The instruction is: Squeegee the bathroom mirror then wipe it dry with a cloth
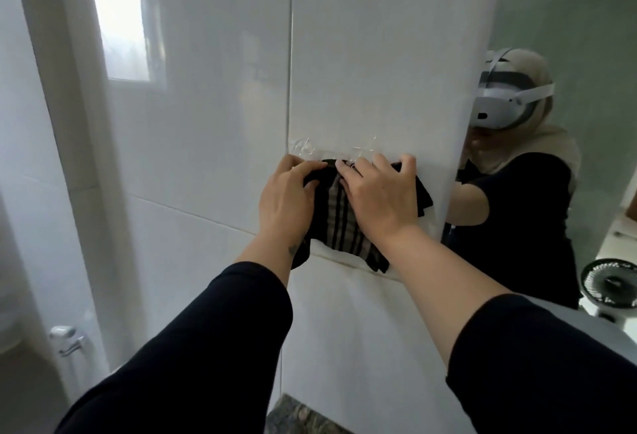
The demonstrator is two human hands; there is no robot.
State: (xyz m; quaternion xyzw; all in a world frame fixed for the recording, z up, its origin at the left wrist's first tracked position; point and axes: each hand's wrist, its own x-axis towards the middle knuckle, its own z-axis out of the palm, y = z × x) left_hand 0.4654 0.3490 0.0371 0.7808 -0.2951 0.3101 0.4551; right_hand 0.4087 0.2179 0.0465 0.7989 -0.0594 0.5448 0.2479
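Note:
A dark cloth (336,223) with grey and beige stripes hangs against the white tiled wall (372,54), just below a clear plastic holder (331,151) stuck to the tile. My left hand (287,195) grips the cloth's upper left edge. My right hand (379,192) lies over its upper right part, fingers on its top edge by the holder. The mirror (565,20) is at the right, showing my reflection. No squeegee is in view.
A small window (119,23) is reflected or set in the glossy wall at upper left. A metal fitting (67,340) sits low on the left. A small fan (610,285) stands at the right. A dark stone counter edge (300,416) shows at the bottom.

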